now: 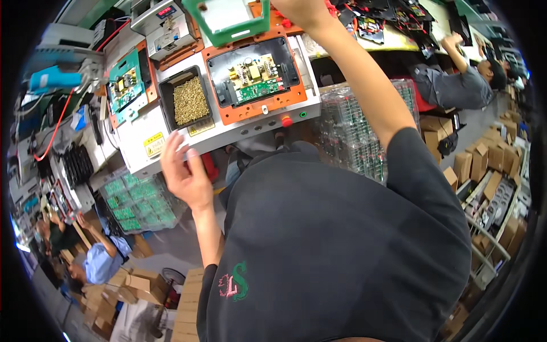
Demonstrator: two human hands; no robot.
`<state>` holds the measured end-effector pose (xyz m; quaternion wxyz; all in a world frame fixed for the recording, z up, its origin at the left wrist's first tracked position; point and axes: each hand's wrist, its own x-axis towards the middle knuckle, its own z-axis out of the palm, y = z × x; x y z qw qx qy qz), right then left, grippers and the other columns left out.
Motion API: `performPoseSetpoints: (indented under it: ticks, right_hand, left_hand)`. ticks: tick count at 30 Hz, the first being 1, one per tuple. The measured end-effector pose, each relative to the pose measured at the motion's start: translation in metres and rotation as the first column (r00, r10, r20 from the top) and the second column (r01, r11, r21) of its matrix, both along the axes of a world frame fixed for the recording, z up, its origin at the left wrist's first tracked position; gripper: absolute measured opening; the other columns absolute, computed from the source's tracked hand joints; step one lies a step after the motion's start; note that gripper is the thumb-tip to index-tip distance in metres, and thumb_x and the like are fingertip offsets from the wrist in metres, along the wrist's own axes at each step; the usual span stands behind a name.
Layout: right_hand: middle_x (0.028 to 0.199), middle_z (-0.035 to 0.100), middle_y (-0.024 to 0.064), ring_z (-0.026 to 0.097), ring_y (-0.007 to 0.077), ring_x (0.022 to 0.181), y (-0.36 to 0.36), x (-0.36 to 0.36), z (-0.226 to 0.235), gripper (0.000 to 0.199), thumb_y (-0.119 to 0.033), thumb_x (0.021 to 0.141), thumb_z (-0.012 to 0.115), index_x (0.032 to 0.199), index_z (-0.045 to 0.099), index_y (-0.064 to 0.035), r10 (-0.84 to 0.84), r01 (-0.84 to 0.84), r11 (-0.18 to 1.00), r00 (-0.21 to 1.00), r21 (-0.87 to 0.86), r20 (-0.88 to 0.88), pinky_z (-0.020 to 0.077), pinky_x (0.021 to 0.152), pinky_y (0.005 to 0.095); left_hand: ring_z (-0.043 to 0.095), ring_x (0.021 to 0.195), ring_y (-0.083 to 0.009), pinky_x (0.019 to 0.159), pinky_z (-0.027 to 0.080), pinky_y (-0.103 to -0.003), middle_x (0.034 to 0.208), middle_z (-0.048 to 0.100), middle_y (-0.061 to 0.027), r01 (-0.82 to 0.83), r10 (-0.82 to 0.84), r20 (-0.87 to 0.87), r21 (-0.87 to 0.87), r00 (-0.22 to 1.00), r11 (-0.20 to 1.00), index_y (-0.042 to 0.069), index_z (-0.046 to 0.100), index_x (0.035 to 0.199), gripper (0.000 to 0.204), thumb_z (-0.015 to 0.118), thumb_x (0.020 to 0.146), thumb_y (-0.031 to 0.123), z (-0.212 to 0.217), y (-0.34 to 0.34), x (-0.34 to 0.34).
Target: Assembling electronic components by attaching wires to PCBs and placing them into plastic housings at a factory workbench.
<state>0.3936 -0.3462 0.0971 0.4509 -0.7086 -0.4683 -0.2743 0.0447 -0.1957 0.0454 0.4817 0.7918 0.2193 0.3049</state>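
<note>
My left hand [185, 176] is held off the front edge of the machine, fingers spread and nothing in it. Close beyond its fingertips stands a black tray of small brass-coloured screws [191, 101]. To the right of that tray, an orange fixture [233, 115] holds a black housing [220, 74] with a circuit board [256, 77] inside. A green frame [242, 35] is raised at the fixture's far side. My right hand [302, 10] reaches to the top edge beside this frame; its fingers are cut off, so any hold is hidden.
A second fixture with a green board [125, 85] lies at left, near a blue tool [54, 78]. The machine front carries a red button [286, 121]. Stacked clear trays of boards [364, 134] stand at right. Black parts [399, 20] cover the far-right bench, where another person [456, 82] works.
</note>
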Motion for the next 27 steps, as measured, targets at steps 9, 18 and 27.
performPoseSetpoints:
  ticks: [9,18,27]
  right_hand:
    - [0.083,0.072,0.0151,0.072,0.0351,0.084,0.023,-0.024,-0.095,0.014,-0.018,0.079,0.066,0.084,0.073,-0.0078,0.011,-0.044,0.482,0.999,-0.875,-0.045,0.0588,0.071,0.0473]
    - [0.076,0.06,0.0071,0.059,0.0253,0.078,-0.013,-0.066,-0.019,0.007,-0.012,0.074,0.065,0.073,0.062,-0.0052,-0.035,0.078,0.934,0.991,-0.349,0.127,0.0512,0.074,0.0371]
    - [0.091,0.072,0.011,0.069,0.0326,0.093,-0.07,0.057,-0.067,0.019,-0.027,0.087,0.07,0.092,0.075,-0.0093,-0.213,0.146,0.963,0.927,-0.225,-0.308,0.0551,0.081,0.0441]
  left_hand:
    - [0.067,0.099,-0.0161,0.086,0.053,-0.028,0.118,0.07,-0.0113,-0.107,0.086,-0.106,-0.211,0.991,0.972,-0.003,0.068,0.117,0.021,0.059,0.099,-0.003,-0.006,-0.04,-0.016]
    - [0.057,0.125,-0.0251,0.098,0.051,-0.042,0.14,0.055,-0.0149,0.095,-0.133,-0.008,-0.654,0.991,0.751,-0.002,0.043,0.148,0.061,0.064,0.102,0.031,-0.006,-0.034,0.018]
    - [0.073,0.094,-0.0251,0.072,0.065,-0.036,0.122,0.066,-0.0202,0.295,-0.189,0.236,-0.863,0.953,0.41,-0.007,0.049,0.137,0.05,0.067,0.094,0.011,0.013,-0.05,0.031]
